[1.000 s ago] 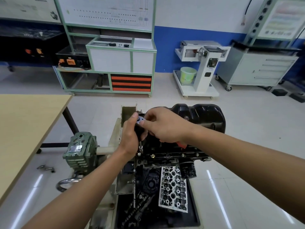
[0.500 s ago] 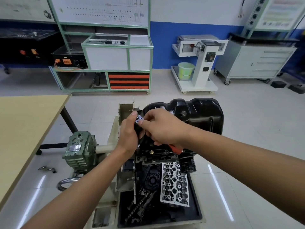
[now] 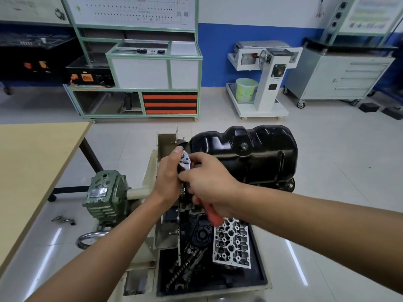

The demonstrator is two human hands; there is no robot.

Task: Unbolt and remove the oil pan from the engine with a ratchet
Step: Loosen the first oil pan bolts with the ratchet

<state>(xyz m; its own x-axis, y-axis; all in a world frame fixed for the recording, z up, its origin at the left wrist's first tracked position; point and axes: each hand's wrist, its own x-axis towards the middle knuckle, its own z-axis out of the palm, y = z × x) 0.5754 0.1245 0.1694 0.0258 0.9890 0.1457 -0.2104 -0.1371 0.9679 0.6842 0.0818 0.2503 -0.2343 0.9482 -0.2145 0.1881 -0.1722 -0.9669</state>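
Head view: right hand [image 3: 209,184], clamped on the ratchet [image 3: 185,160] handle, had swung it nearer — bolt likely loosening. The left hand [image 3: 168,179] gripped the ratchet head. The oil pan [image 3: 250,158] stayed seated on the engine [image 3: 185,209], just beyond.

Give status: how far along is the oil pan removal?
Done: nothing certain; removed bolts can't be counted from here. In hand: left hand steadies the ratchet head, right hand grips its red handle, at the pan's near edge. Left: the oil pan sits on the engine, not lifted.
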